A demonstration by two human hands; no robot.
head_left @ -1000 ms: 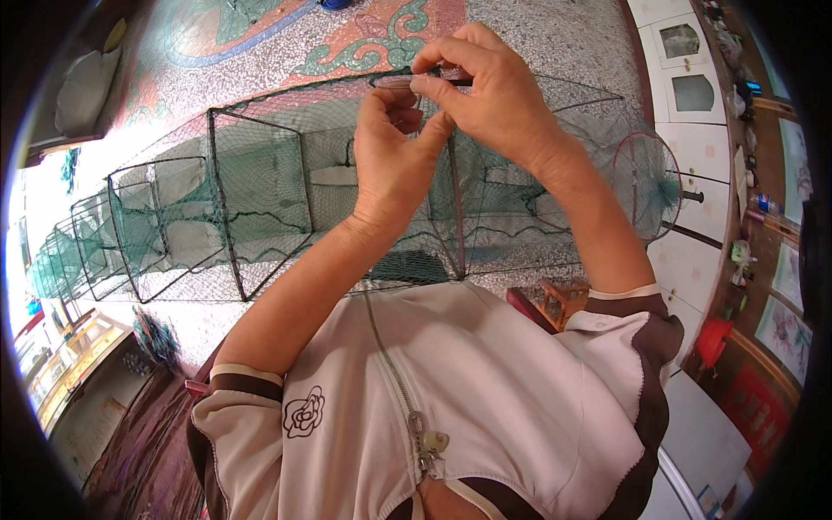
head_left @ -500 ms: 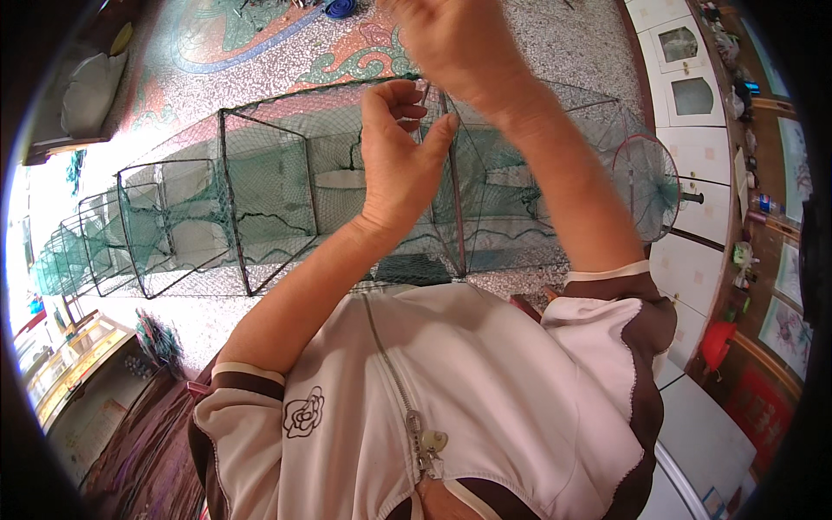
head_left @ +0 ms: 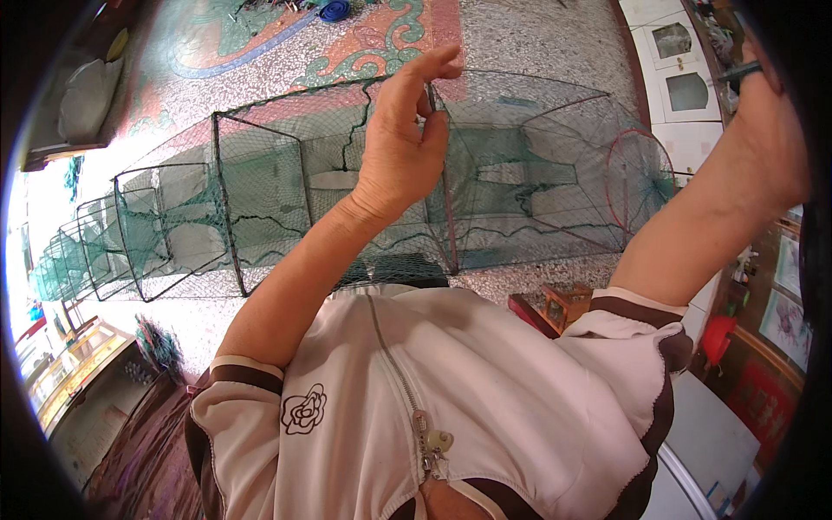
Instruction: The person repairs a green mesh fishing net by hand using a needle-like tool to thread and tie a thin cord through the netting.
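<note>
Speckled floor [head_left: 537, 52] lay under the green net [head_left: 269, 186], already spread over dark frames [head_left: 223, 173]; far-edge work looked unfinished. There the left hand [head_left: 404, 143] held thumb and forefinger apart; the right hand [head_left: 770, 117], far right, gripped a slim dark tool [head_left: 738, 72].

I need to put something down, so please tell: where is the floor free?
Bare speckled floor shows beyond the net, between the blue coil and white cabinets. Crowded: the middle, where the net lies below the left hand, and beside the coil, with dark scraps.
</note>
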